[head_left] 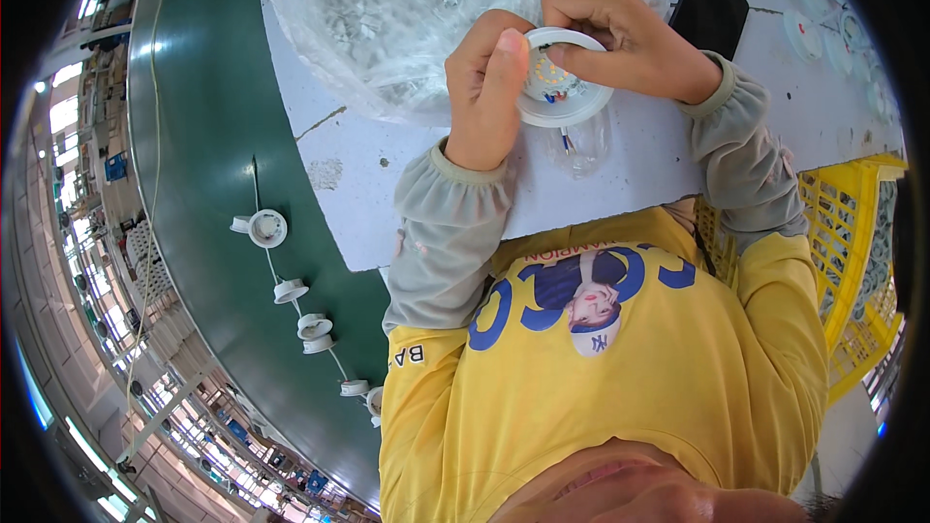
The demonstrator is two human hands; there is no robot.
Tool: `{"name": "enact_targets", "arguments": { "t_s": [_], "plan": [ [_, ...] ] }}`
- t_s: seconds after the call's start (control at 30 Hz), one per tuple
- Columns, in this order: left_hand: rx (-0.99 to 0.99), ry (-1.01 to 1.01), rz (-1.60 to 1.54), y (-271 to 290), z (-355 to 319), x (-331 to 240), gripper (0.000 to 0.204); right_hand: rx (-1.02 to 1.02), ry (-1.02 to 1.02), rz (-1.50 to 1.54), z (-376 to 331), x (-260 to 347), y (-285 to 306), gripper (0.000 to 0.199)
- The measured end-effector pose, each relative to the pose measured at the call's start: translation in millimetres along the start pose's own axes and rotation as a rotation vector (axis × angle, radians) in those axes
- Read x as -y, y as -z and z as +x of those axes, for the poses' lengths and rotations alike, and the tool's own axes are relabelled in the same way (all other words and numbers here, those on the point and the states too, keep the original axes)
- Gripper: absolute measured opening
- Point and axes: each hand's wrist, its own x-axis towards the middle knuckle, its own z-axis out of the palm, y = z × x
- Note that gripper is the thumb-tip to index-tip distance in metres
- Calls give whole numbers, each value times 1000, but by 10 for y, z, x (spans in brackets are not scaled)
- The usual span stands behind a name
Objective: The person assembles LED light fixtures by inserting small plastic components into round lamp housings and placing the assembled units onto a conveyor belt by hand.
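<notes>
Over the white table, both my hands hold a round white LED lamp (565,114) with small yellow chips and short red and blue wire ends on its inner face. My left hand (484,82) grips its left rim, thumb laid along the edge. Curled over the upper right rim, my right hand (635,48) has its thumb inside the ring, pressing near the chips. Some of its fingertips are hidden behind the lamp. Below the lamp lies a clear plastic piece (586,153), with thin wire ends showing beside it.
A clear plastic bag (358,48) of small white parts lies beyond my hands. To the right are a black phone (710,12), several clear discs (804,36) and a yellow crate (841,223). On the left, white lamp housings (267,228) sit along a green conveyor belt (208,136).
</notes>
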Motion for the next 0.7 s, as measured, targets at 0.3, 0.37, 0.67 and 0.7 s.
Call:
{"name": "enact_targets", "arguments": {
  "t_s": [0.3,0.37,0.67,0.7],
  "plan": [
    [-10,-52,87,-51,-29,23,21,37,-16,13,-43,-55,12,11],
    [3,-36,85,-45,-45,22,21,44,-18,32,-48,-69,11,11],
    [11,-42,135,-96,-20,-31,24,21,-3,30,-89,-12,33,14],
    [9,-34,139,-89,-17,-30,25,3,15,-29,-87,-16,25,15]
  ]
}}
